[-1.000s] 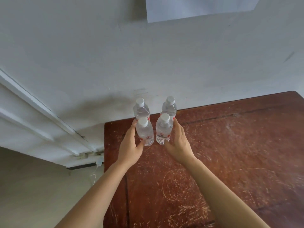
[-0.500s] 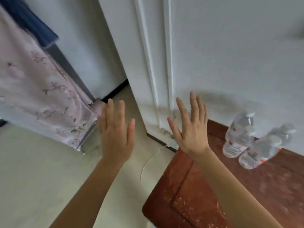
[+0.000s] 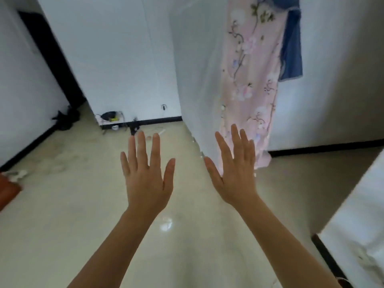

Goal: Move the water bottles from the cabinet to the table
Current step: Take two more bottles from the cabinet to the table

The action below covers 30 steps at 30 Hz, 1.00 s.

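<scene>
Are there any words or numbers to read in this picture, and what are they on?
None can be read.
The hanging pink cloth shows only a flower pattern.
The blue cloth beside it is plain.
The small dark things on the floor by the far wall are too blurred to tell.

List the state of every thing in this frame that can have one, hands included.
left hand: open, fingers straight and spread, holding nothing
right hand: open, fingers straight, holding nothing
pink floral cloth: hanging down loose
blue cloth: hanging, partly behind the pink floral cloth
water bottles: none in view
</scene>
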Available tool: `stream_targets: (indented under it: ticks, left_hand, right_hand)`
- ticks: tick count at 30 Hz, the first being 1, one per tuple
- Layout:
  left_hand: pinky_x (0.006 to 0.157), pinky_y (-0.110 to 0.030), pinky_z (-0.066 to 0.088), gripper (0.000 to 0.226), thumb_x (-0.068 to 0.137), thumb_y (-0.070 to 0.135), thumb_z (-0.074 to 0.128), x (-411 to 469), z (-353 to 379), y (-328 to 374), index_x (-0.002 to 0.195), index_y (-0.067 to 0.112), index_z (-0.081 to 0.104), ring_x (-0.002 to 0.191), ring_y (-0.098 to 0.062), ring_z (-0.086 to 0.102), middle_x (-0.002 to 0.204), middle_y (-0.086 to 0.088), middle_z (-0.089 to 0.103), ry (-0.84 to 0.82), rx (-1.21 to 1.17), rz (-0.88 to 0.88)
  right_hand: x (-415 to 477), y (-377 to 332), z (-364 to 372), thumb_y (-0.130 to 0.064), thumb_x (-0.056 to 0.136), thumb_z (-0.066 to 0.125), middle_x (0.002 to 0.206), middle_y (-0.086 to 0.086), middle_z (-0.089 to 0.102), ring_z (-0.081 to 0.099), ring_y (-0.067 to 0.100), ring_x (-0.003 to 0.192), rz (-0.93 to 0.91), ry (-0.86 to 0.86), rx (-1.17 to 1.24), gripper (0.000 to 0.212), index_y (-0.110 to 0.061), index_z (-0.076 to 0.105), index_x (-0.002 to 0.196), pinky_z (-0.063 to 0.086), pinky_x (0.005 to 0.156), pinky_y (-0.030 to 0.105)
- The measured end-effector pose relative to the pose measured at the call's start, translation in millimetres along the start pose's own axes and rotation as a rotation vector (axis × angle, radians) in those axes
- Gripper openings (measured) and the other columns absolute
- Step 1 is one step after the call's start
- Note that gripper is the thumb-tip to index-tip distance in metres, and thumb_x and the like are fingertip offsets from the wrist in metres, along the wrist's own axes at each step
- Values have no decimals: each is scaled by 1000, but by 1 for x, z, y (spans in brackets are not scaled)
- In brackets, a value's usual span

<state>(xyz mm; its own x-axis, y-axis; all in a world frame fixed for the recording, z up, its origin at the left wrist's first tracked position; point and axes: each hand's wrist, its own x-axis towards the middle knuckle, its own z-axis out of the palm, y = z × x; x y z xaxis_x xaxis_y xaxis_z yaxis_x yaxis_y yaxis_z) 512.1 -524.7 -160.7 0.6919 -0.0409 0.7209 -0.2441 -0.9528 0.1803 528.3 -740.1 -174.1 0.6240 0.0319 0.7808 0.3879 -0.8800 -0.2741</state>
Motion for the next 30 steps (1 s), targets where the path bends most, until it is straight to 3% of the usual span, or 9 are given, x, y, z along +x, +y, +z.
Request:
stream_targets:
  ticks: [4, 11, 16, 30]
  left_hand:
    - [121, -64, 16, 66, 106, 48, 36, 2, -82, -169, 161, 14, 23, 156, -38, 8, 168, -19, 14, 97, 247, -187]
    - [121, -63, 15, 66, 105, 50, 34, -23, -181, -363, 160, 15, 23, 156, -36, 7, 168, -17, 15, 218, 566, -481]
    - [121, -63, 15, 66, 104, 49, 37, -21, -184, -451, 160, 15, 25, 156, -36, 9, 168, -16, 15, 245, 676, -581]
    - [121, -66, 12, 63, 103, 49, 37, 110, -143, -725, 159, 22, 28, 157, -31, 1, 169, -12, 13, 214, 879, -751]
  right_hand:
    - [64, -169, 118, -54, 105, 39, 169, 15, 17, 11, 34, 157, -207, -89, 221, 61, -21, 34, 157, 14, 123, 61]
    - [108, -391, 253, -51, 105, 41, 168, 16, 17, 16, 34, 156, -495, -178, 562, 62, -17, 38, 156, 12, 124, 58]
    - [127, -467, 342, -54, 105, 38, 168, 16, 17, 19, 34, 155, -576, -197, 677, 62, -18, 38, 156, 14, 124, 58]
    - [294, -644, 613, -57, 104, 38, 168, 15, 19, 16, 36, 155, -694, -275, 840, 65, -21, 33, 158, 14, 124, 58]
